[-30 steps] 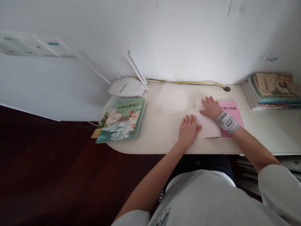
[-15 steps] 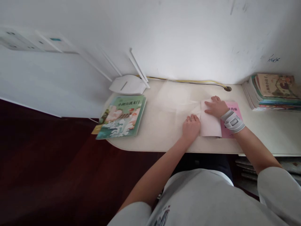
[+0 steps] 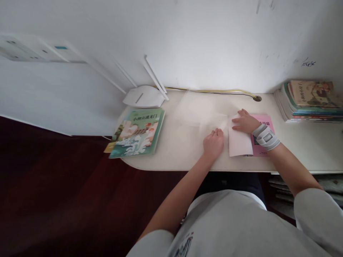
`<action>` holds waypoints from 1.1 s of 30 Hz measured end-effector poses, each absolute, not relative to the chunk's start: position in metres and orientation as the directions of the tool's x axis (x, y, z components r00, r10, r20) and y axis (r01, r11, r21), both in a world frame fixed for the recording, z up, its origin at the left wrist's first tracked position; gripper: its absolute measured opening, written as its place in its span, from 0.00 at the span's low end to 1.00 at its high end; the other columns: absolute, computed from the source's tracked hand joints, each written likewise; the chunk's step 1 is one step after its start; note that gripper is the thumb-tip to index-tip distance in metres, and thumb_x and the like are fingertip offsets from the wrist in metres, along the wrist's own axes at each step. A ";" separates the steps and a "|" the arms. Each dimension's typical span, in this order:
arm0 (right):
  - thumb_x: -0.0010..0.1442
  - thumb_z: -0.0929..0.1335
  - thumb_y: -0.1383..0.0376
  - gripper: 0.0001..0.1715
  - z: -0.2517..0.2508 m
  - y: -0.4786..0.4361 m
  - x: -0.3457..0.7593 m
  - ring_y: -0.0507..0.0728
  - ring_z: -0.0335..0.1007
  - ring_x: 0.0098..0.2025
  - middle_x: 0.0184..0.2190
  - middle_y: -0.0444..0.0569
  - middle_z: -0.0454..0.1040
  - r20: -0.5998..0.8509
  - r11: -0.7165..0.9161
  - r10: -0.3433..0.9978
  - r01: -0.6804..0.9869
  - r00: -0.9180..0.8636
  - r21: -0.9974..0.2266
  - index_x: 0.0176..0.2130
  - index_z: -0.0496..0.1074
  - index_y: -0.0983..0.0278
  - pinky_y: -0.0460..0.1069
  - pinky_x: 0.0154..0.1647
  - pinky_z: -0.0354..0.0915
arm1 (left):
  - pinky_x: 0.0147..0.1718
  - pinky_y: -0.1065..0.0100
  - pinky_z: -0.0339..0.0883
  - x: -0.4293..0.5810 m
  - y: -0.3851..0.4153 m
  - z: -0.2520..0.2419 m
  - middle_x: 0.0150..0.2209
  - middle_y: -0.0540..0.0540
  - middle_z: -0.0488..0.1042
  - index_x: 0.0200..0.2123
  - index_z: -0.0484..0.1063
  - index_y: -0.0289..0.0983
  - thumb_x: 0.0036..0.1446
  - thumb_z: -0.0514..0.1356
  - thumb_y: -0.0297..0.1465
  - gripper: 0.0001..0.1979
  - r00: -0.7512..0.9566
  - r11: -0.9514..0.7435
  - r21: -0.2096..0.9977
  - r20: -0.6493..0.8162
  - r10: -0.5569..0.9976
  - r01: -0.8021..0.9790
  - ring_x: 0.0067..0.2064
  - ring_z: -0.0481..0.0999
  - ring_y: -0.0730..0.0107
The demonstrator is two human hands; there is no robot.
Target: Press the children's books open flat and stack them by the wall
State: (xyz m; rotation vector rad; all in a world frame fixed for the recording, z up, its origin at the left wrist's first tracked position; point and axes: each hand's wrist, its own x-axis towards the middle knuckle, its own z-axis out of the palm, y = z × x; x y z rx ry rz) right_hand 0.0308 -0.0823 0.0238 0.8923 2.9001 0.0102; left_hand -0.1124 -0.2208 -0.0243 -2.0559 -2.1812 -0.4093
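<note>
A pink book [image 3: 264, 151] lies on the white desk in front of me, with a white sheet or flap [image 3: 239, 144] over its left part. My right hand [image 3: 246, 122], with a grey-white band on the wrist, rests on that flap with fingers spread. Left of the book, my left hand [image 3: 213, 143] is on the desk with its fingers curled in. Whatever may be in those fingers is hidden. What looks like a clear plastic sheet [image 3: 198, 107] lies on the desk beyond the left hand; its edges are faint.
On the left, a green picture book [image 3: 138, 134] lies over a yellowish one near the desk's rounded end. A white router [image 3: 144, 97] with antennas stands behind it. Cables [image 3: 203, 91] run along the wall to a desk hole [image 3: 257, 98]. Several books [image 3: 312, 96] are stacked at right.
My left hand has slid slightly left, away from the flap's edge, and its fingers are more curled. My right hand stays on the flap. The view has shifted a little.
</note>
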 end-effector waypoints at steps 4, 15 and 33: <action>0.60 0.63 0.56 0.20 0.023 -0.081 0.035 0.67 0.54 0.58 0.45 0.58 0.71 -0.084 0.844 0.537 0.535 -0.839 0.045 0.43 0.76 0.65 0.63 0.62 0.45 | 0.43 0.63 0.69 -0.112 -0.220 -0.025 0.47 0.33 0.75 0.50 0.68 0.28 0.64 0.43 0.25 0.18 -0.086 0.042 0.157 0.287 0.954 0.987 0.51 0.74 0.59; 0.62 0.59 0.49 0.32 0.021 -0.125 0.043 0.68 0.52 0.62 0.59 0.64 0.58 0.228 0.737 0.676 0.650 -0.701 -0.189 0.56 0.66 0.67 0.63 0.57 0.57 | 0.53 0.55 0.61 -0.114 -0.222 -0.030 0.54 0.36 0.71 0.52 0.69 0.31 0.64 0.46 0.36 0.20 -0.020 -0.057 0.217 0.339 0.940 0.975 0.56 0.68 0.54; 0.65 0.55 0.70 0.22 0.023 -0.204 0.057 0.69 0.52 0.63 0.60 0.59 0.61 0.017 0.774 0.603 0.590 -0.797 0.230 0.51 0.70 0.66 0.66 0.56 0.55 | 0.56 0.56 0.58 -0.117 -0.225 -0.026 0.55 0.38 0.70 0.54 0.64 0.31 0.64 0.48 0.37 0.21 -0.044 -0.067 0.347 0.304 0.952 0.935 0.57 0.67 0.59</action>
